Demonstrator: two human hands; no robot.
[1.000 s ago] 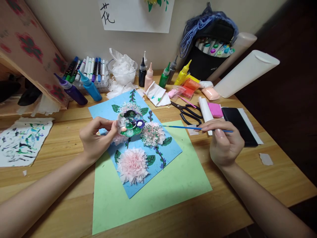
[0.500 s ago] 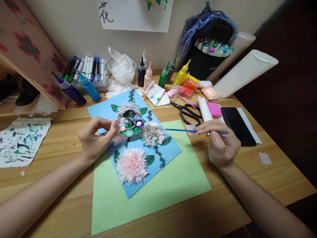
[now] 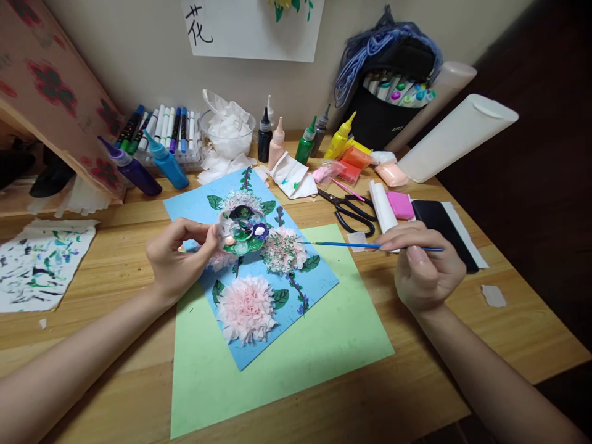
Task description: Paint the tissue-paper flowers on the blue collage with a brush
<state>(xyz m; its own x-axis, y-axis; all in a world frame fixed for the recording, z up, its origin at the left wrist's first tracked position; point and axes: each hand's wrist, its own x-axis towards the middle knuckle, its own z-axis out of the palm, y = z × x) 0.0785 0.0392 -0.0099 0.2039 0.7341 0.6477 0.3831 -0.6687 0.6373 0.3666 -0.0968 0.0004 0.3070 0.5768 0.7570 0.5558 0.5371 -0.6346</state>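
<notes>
My left hand [image 3: 182,256] pinches the rim of a small paint palette [image 3: 241,249], smeared with green, purple, white and black paint, above a blue board [image 3: 259,348]. Between the thumb and fingers of my right hand [image 3: 428,265] is a thin blue paintbrush [image 3: 346,245], its tip pointing left at the right edge of a speckled tissue-paper flower [image 3: 284,250]. Whether the tip touches that flower I cannot tell. Lower on the board sits a pale pink tissue flower [image 3: 247,308] with painted green leaves. The palette partly covers the flowers behind it.
Green paper [image 3: 287,391] lies under the board. Black-handled scissors [image 3: 354,213] rest behind my right hand, beside a black flat device [image 3: 432,222]. Paint bottles [image 3: 264,135] stand along the back. A paint-stained cloth [image 3: 44,265] lies at the left.
My right hand has shifted slightly right and a little down, drawing the brush tip rightward. My left hand and the palette have stayed in place.
</notes>
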